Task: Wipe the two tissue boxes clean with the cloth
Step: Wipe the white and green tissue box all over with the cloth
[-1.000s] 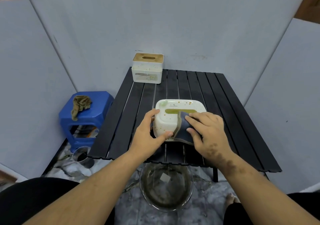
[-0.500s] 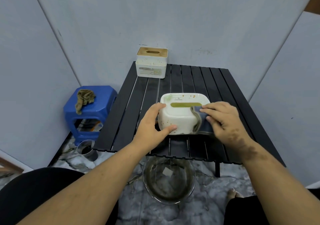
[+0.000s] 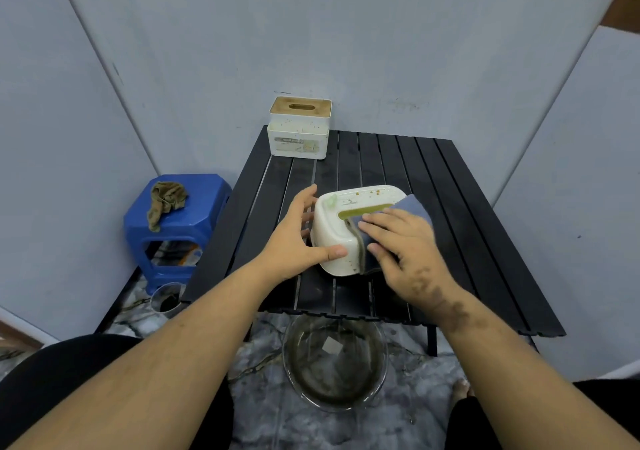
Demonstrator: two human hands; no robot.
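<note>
From the head view, the left hand (image 3: 294,241) braces the near white tissue box (image 3: 341,231) on the black slatted desk (image 3: 478,241): its fingers lie fairly straight along the box's left end and the thumb presses across the near side. The right hand (image 3: 405,252) lies flat, fingers extended, pressing the blue-grey cloth (image 3: 412,207) onto the right part of the box's top, beside the green slot. The cloth drapes down over the near side. Brown specks dot the uncovered top. The second tissue box (image 3: 299,134), wooden-lidded and speckled, stands at the desk's far left corner, well apart. A blue stool (image 3: 207,203) carrying a brown rag (image 3: 166,200) sits left of the desk; a glass bowl (image 3: 334,359) rests on the floor below.
</note>
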